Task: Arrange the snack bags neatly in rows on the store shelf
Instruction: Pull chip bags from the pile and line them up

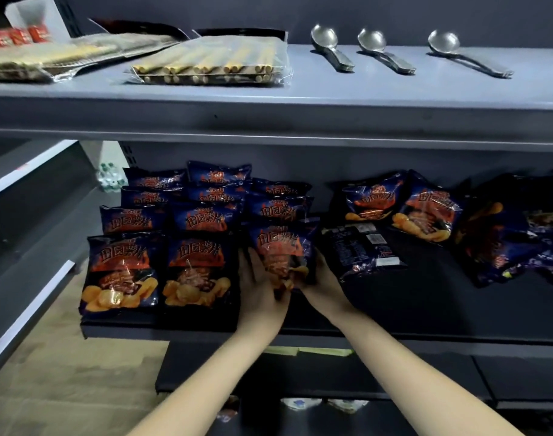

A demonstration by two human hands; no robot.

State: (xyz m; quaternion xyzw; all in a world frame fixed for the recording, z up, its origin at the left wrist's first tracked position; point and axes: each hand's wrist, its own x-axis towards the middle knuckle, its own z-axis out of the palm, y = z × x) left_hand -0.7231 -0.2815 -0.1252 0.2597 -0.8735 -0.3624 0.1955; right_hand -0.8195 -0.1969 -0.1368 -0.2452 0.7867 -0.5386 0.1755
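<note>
Bag [280, 253] 1, left hand [260, 287], right hand [320, 280]

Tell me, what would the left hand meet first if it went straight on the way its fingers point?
Probably the rear dark blue chip bag, just behind the held chip bag in the left hand; depth is unclear.

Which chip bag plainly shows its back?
The chip bag lying just beside the right hand: barcode and small print face up, while the neat rows show orange fronts.
</note>
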